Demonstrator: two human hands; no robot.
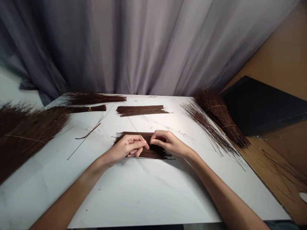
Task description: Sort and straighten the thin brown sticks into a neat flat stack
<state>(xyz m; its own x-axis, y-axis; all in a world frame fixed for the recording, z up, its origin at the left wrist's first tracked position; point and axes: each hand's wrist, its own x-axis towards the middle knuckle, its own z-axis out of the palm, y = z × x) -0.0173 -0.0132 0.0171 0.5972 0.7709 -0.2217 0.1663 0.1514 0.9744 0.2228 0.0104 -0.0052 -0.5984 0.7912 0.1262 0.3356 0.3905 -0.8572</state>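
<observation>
A pile of thin dark-brown twigs point(153, 154) lies crosswise on the white table, beneath both hands. My left hand point(129, 146) is closed in a pinch over the left half of the pile. From its fingertips a single thin twig point(133, 125) slants up and away to the left. Over the right half, my right hand point(169, 142) has thumb and forefinger pressed together, a small gap from the left fingertips. Whatever is between the right fingertips, if anything, is too small to make out.
Behind the pile lies a second trimmed twig bundle point(142, 110). Bushy bundles point(31, 134) fill the left side; loose twigs point(206, 124) and a tied bundle point(220, 115) lie at right. A bent strip point(88, 131) rests left of centre. A grey curtain point(144, 48) hangs behind.
</observation>
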